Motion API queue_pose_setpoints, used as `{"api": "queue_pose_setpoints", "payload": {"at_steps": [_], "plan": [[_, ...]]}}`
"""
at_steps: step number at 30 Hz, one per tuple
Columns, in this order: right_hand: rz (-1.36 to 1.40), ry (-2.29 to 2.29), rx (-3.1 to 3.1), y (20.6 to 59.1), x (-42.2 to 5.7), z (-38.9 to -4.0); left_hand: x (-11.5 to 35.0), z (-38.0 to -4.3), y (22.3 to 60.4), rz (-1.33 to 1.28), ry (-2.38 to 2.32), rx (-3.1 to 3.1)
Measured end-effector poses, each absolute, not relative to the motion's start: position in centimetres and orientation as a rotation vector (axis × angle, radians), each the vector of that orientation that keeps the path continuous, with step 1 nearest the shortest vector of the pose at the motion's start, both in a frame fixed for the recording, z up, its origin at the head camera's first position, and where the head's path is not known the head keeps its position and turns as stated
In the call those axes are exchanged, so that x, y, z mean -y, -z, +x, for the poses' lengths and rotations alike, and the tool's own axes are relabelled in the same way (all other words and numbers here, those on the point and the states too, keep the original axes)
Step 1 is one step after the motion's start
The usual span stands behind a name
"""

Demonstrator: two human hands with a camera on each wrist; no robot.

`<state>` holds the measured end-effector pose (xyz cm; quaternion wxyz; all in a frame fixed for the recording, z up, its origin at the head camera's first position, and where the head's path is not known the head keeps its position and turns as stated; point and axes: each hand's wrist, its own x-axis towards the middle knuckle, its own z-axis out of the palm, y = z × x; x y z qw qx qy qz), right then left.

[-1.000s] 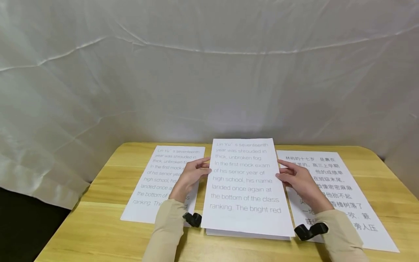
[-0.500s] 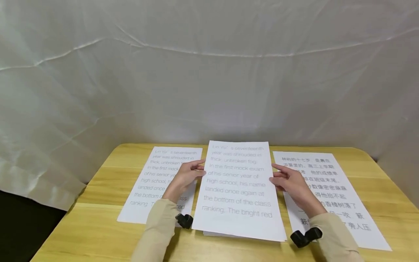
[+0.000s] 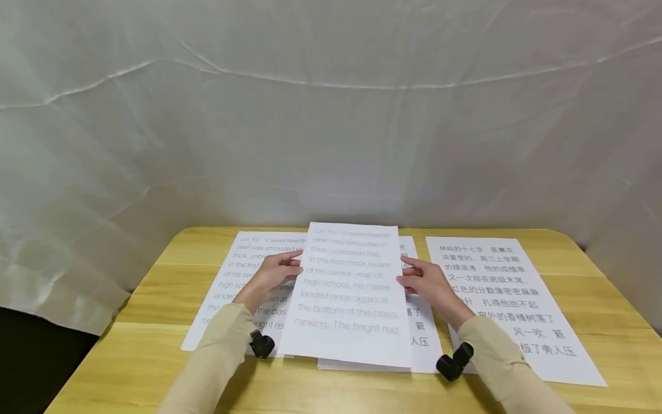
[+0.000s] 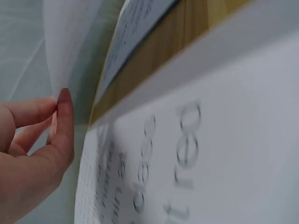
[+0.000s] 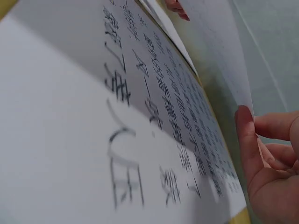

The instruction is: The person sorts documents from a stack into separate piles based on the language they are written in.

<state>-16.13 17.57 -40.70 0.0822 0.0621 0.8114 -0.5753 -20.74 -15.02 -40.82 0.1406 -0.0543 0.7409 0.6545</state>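
Observation:
A printed sheet of paper point(image 3: 346, 345) with English text is held up over the table by both hands. My left hand point(image 3: 266, 282) pinches its left edge between thumb and fingers, and my right hand point(image 3: 431, 287) pinches the right edge. In each wrist view the thumb and fingertips meet on the rim of the raised sheet. Below it lies a sheet with Chinese text point(image 3: 424, 345), mostly covered, with more paper edges showing under it. To the left rests another English sheet point(image 3: 199, 333), partly hidden by the left arm and raised paper.
A further Chinese-text sheet point(image 3: 517, 287) lies at the right, partly behind the right forearm. The wooden table point(image 3: 351, 394) ends at a grey cloth backdrop point(image 3: 331, 144). Black wrist devices point(image 3: 262, 344) sit on both sleeves.
Both hands have carried the English sheet leftward, so it overlaps the left sheet. The Chinese-text sheet beneath it in the middle has come into view.

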Motion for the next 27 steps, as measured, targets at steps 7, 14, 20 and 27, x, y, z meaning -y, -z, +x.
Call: {"api": "queue_pose_setpoints", "payload": {"at_steps": [7,14,20,27], "plan": [[0.16,1.725,-2.403,40.9,-15.5,-17.5,17.2,-20.9,41.3,-0.197,-1.901,-2.136],[0.186,1.771,-2.399,41.0,-12.8,-18.1,19.6,-21.0,40.7,-0.194,-1.851,-2.173],[0.221,1.805,-2.375,41.2,-10.3,-18.2,21.5,-21.0,40.1,-0.137,-1.707,-2.264],[0.202,1.829,-2.357,41.3,-8.2,-18.4,23.4,-20.9,39.5,-0.11,-1.605,-2.342]]}}
